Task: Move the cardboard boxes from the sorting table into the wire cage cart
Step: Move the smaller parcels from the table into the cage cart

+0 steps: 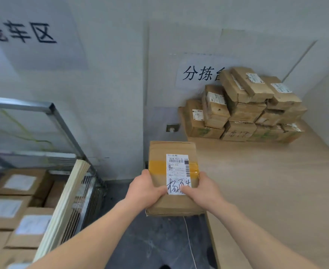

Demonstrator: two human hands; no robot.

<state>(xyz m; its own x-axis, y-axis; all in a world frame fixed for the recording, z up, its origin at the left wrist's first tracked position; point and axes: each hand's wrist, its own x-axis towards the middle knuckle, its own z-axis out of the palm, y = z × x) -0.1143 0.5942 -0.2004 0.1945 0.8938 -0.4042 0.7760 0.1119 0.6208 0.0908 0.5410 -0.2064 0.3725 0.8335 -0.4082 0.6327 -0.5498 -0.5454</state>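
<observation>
Both hands hold one cardboard box (171, 150) in front of me, over the gap between the sorting table and the cart. It has a yellow tape band and a white shipping label with handwriting. My left hand (146, 190) grips its left side, thumb on top. My right hand (203, 191) grips its right side, thumb on the label. A pile of several cardboard boxes (243, 107) sits at the far end of the wooden sorting table (266, 187), against the wall. The wire cage cart (62, 121) stands at the left with several labelled boxes (23, 206) inside.
A flat cream board (62, 206) leans along the cart's near wire side. Dark floor (155, 239) shows between cart and table, with a thin white cord hanging there. Grey walls carry paper signs with characters. A wall socket (172, 127) sits left of the pile.
</observation>
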